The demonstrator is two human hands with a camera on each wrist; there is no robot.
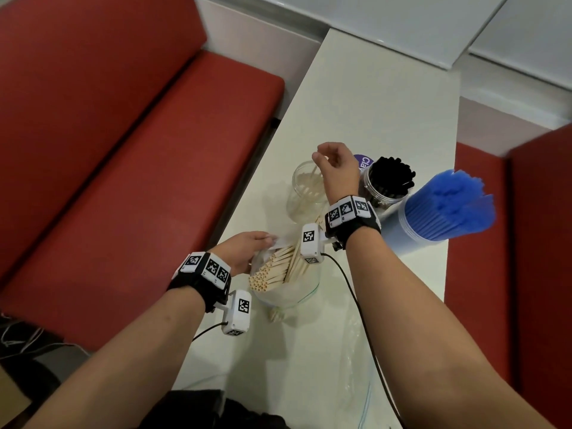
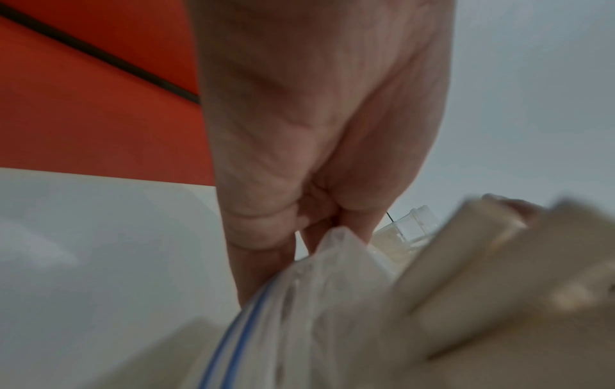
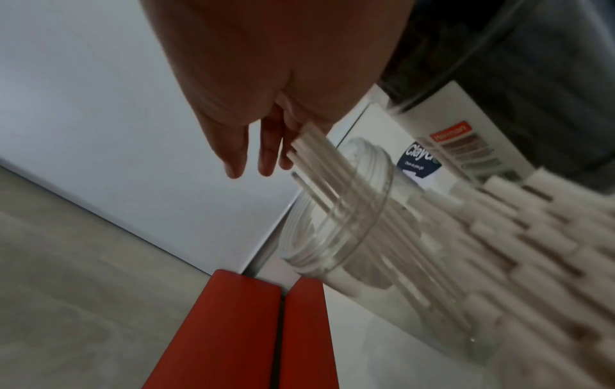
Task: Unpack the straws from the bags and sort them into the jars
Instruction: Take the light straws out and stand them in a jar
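Observation:
A clear zip bag [image 1: 289, 294] full of beige straws [image 1: 274, 272] stands on the white table, its mouth facing me. My left hand [image 1: 263, 241] pinches the bag's upper edge [image 2: 332, 239] by the blue zip line. Beyond it stands a clear jar [image 1: 301, 193] with several beige straws inside. Above its mouth my right hand [image 1: 320, 157] pinches a few beige straws [image 3: 319, 163] by their top ends, and their lower ends reach down into the jar [image 3: 336, 237]. The other three fingers [image 3: 268, 158] hang straight.
A jar of black straws [image 1: 388, 184] and a jar of blue straws [image 1: 445, 209] stand right of the clear jar. A purple label [image 1: 363, 162] lies behind. An empty bag [image 1: 349, 366] lies near me. Red bench seats [image 1: 123, 181] flank the narrow table [image 1: 371, 113].

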